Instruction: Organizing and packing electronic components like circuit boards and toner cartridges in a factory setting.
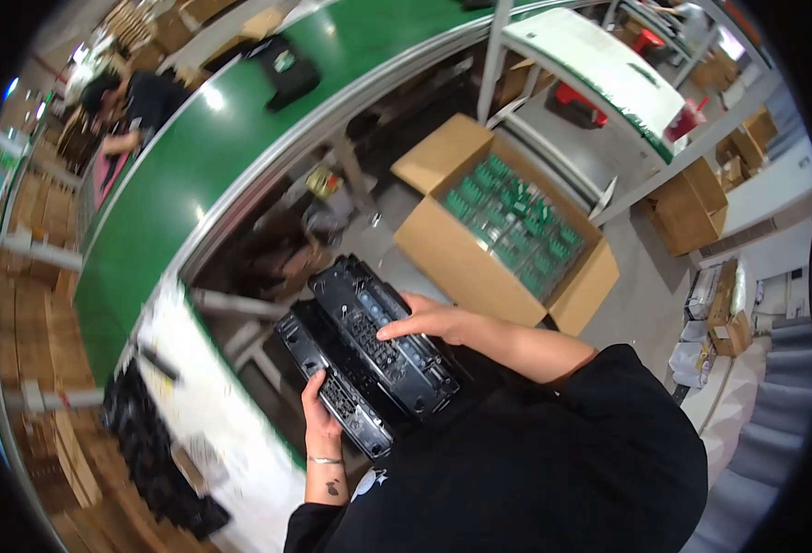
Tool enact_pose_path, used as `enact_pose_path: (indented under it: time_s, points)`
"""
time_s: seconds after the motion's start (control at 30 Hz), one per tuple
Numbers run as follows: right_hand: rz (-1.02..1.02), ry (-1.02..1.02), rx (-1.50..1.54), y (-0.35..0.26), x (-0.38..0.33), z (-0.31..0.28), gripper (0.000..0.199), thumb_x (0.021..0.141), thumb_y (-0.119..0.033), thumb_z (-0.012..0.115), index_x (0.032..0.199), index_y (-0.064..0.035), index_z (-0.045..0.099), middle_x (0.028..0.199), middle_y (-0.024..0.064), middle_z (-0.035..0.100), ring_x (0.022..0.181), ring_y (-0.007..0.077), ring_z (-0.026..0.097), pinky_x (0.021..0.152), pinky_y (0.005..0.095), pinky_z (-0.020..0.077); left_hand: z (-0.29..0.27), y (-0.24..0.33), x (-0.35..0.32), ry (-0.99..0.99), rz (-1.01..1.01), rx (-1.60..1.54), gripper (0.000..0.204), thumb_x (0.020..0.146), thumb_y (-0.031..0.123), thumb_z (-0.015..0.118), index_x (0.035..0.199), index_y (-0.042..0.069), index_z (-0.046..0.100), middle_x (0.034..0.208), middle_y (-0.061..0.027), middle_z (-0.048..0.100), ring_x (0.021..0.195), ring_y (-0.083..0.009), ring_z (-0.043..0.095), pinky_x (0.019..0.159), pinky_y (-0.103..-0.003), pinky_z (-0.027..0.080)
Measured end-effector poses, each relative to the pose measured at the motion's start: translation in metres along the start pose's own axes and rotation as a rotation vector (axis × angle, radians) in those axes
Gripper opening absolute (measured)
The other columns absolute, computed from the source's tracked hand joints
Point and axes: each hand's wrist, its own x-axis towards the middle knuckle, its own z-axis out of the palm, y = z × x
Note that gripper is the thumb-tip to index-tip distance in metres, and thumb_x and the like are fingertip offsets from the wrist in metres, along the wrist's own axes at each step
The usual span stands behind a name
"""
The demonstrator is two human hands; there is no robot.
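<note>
Close to my body I hold two long black plastic housings side by side, with ribbed and moulded detail on their upper faces. My left hand point(319, 402) grips the outer side of the left housing point(336, 387), its thumb on top. Around the wider right housing point(369, 318) my right hand point(432, 320) is closed, thumb lying across its face. The fingers underneath are hidden, and I cannot tell whether the two housings are joined. Just beyond them an open cardboard box point(456, 267) holds several green parts point(507, 217) in clear plastic.
A green conveyor belt point(180, 175) curves from the left to the far side, with a black item point(283, 69) on it. At left stands a white-topped table point(212, 396) beside black plastic bags point(152, 452). Another person point(143, 106) works far left. More cardboard boxes point(691, 207) stand right.
</note>
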Motion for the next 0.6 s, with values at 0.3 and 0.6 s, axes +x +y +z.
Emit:
enact_pose_path:
  time_s: [0.3, 0.6]
  points:
    - [-0.211, 0.242, 0.127, -0.154, -0.018, -0.164, 0.058, 0.071, -0.018, 0.072, 0.119, -0.0009, 0.045, 0.105, 0.0105, 0.057, 0.096, 0.0172, 0.057, 0.082, 0.0310, 0.0466, 0.214, 0.021, 0.180, -0.169, -0.155, 0.166, 0.038, 0.081, 0.023, 0.054, 0.111, 0.000, 0.055, 0.098, -0.0141, 0.064, 0.086, -0.0266, 0.063, 0.080, -0.038, 0.052]
    - [-0.376, 0.568, 0.320, -0.214, -0.051, -0.273, 0.046, 0.073, -0.022, 0.070, 0.112, -0.0039, 0.052, 0.098, 0.0086, 0.061, 0.082, 0.0169, 0.061, 0.073, 0.0293, 0.0497, 0.370, 0.013, 0.323, -0.277, -0.498, 0.449, 0.026, 0.081, 0.026, 0.055, 0.094, 0.003, 0.062, 0.082, -0.0092, 0.066, 0.067, -0.0207, 0.064, 0.063, -0.034, 0.054]
